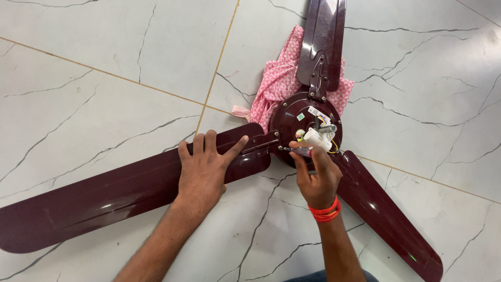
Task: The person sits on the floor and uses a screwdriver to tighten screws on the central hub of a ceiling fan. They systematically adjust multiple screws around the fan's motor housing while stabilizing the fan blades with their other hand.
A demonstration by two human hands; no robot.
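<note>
While my left hand (202,168) lies flat, grip released, pinning a fan blade (120,190) beside the motor hub (298,116) — my right hand (315,177) pinches a screwdriver (296,150) at it.

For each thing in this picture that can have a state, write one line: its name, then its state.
Fan: lying on the floor, wiring side up.
Left blade: flat, attached to the hub.
Wires: exposed at the hub.
Cloth: crumpled under the hub.
Left hand: open, pressed flat on the left blade.
Right hand: closed on a thin tool, its tip at the hub.
Wrist threads: tied round the right wrist.
</note>
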